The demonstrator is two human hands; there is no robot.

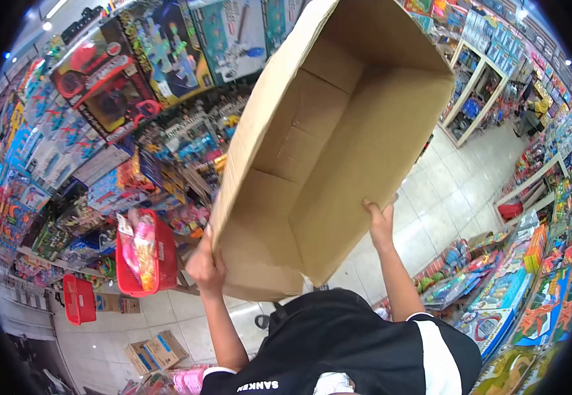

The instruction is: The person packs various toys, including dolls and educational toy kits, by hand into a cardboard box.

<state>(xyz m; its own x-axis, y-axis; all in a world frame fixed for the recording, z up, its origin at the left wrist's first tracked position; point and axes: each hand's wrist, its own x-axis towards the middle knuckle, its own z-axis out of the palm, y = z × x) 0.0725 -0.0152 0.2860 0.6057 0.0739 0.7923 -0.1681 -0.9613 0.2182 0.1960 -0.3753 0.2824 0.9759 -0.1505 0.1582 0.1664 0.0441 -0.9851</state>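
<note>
A large cardboard box (338, 151) is held up in front of my body, tilted, its open side facing me. Nothing lies inside the part of it that shows. My left hand (206, 266) grips the edge of its left wall near the lower corner. On the other side, my right hand (381, 220) has the thumb inside the right wall and the fingers behind it, partly hidden. Just left of my left hand, a red basket (165, 257) holds brightly coloured packaged goods (142, 247).
Packed toy shelves (115, 164) line the left, with boxed toys (111, 82) above. More packaged toys (490, 289) are stacked on the right. Another red basket (78, 299) and flat cardboard cartons (157, 352) are at lower left. A tiled aisle (441, 187) runs behind the box.
</note>
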